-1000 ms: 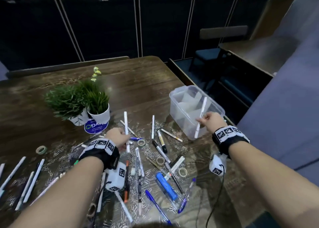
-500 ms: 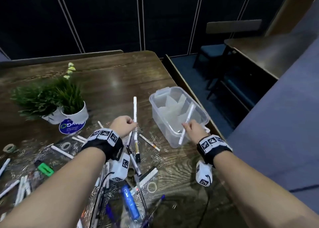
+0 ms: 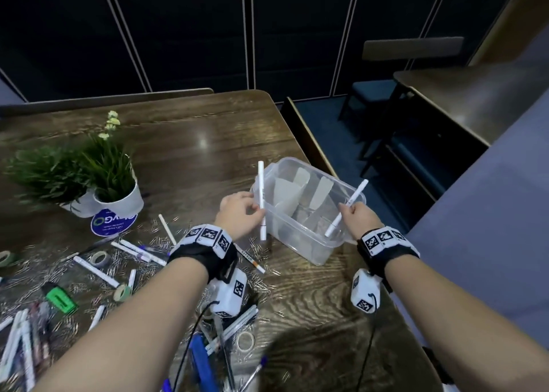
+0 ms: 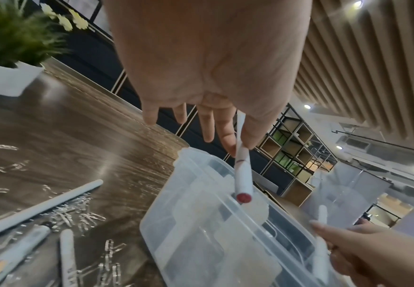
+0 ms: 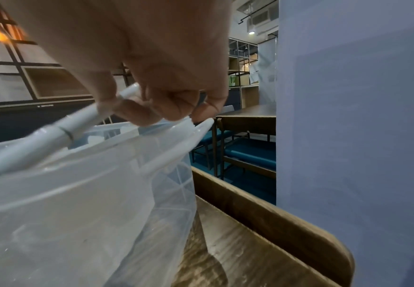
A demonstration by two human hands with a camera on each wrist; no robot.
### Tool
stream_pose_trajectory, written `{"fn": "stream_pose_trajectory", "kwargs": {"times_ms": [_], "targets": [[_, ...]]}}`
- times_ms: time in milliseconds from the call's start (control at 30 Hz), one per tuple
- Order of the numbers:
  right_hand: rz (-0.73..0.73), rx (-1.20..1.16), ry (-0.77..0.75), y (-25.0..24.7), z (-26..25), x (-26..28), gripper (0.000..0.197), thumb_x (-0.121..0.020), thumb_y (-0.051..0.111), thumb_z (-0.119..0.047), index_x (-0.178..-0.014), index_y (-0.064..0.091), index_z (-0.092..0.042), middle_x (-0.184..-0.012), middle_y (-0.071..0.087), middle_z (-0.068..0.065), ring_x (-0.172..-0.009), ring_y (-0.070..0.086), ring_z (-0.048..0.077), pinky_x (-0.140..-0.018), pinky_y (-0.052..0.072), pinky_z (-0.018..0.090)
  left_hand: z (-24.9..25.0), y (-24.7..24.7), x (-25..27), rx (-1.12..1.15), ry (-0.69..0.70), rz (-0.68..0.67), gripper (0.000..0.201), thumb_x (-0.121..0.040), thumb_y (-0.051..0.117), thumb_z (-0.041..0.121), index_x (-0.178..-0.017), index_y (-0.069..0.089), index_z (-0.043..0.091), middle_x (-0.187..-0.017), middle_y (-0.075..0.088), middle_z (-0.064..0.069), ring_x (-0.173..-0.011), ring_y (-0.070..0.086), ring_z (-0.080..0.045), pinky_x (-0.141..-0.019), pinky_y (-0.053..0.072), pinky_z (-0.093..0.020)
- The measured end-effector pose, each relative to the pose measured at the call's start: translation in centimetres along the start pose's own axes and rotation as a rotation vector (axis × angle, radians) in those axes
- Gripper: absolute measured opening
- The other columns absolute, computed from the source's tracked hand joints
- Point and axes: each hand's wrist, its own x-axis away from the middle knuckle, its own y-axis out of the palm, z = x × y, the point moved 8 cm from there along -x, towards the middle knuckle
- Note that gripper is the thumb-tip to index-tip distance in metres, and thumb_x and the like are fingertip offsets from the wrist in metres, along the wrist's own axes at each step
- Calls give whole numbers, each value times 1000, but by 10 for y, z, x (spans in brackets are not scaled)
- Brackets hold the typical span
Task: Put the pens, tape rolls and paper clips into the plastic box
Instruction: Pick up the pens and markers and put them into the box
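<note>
- Right hand (image 3: 358, 220) pinches a white pen (image 3: 347, 207), slanted, its lower end over the near rim of the plastic box (image 3: 300, 243).
- Left hand (image 3: 237, 215) pinches a white marker (image 3: 261, 198), upright, just outside the box's left wall.
- The right pen is likely nearer to dropping in.

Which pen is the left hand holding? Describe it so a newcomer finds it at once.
Start at the clear plastic box near the table's right edge. At its left wall, the left hand pinches a white pen almost upright. Unlike the right hand's slanted pen, its lower end is red.
</note>
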Motion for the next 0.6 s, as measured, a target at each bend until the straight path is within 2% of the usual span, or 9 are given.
{"fn": "stream_pose_trajectory", "kwargs": {"times_ms": [100,167,200,267,300,367,400,500,600], "targets": [[-22,95,34,10,1,-10,36,-99,43,-44,-83,55,-15,-66,50,-1,-83,58,29,-88,49,41,17,16,-11,56,12,-49,27,-92,57,33,-83,67,10,-105,58,3,-125,37,-24,-98,24,-28],[-45,122,37,16,4,-14,35,-95,46,-47,-79,55,-17,-68,54,0,-79,59,29,-87,50,43,20,27,-14,94,-44,-78,24,-92,57,36,-82,64,15,-90,56,6,-122,33,-22,-91,27,-29],[-50,127,39,17,6,-15,38,-94,46,-49,-77,55,-17,-69,56,1,-78,60,28,-86,51,43,20,32,-16,100,-60,-90,23,-92,56,36,-83,64,17,-85,54,7,-120,32,-21,-93,30,-30],[-38,113,37,12,7,-14,50,-96,40,-56,-74,56,-14,-68,58,2,-72,60,25,-76,50,37,22,40,-17,117,-77,-121,22,-91,56,37,-84,64,18,-82,48,8,-113,34,-18,-99,35,-35],[-27,85,29,9,5,-13,55,-97,36,-58,-73,57,-12,-67,59,3,-68,58,22,-69,47,33,22,43,-17,138,-71,-136,21,-91,57,37,-80,63,20,-80,48,8,-107,38,-17,-97,37,-35],[-34,-54,-24,4,-5,-7,54,-98,36,-57,-75,57,-13,-67,64,3,-64,58,18,-63,41,31,29,48,-20,171,-9,-173,24,-91,58,36,-71,54,23,-72,51,7,-87,49,-17,-80,42,-32],[-62,-154,-66,4,-14,-3,50,-97,39,-56,-79,58,-14,-68,67,2,-61,59,17,-61,43,30,35,51,-21,173,22,-195,24,-92,58,34,-72,52,22,-70,52,6,-76,50,-16,-72,41,-30],[-199,-377,-206,12,-42,8,43,-96,47,-55,-96,64,-16,-82,73,4,-45,52,8,-46,43,22,50,61,-22,165,88,-243,19,-91,61,31,-81,57,15,-73,56,3,-67,49,-13,-66,40,-27],[-254,-429,-254,21,-57,12,45,-94,54,-51,-96,67,-7,-79,71,7,-46,53,9,-43,40,17,65,68,-19,183,140,-264,19,-91,62,30,-81,58,14,-68,52,5,-59,44,-8,-59,35,-22]]}}
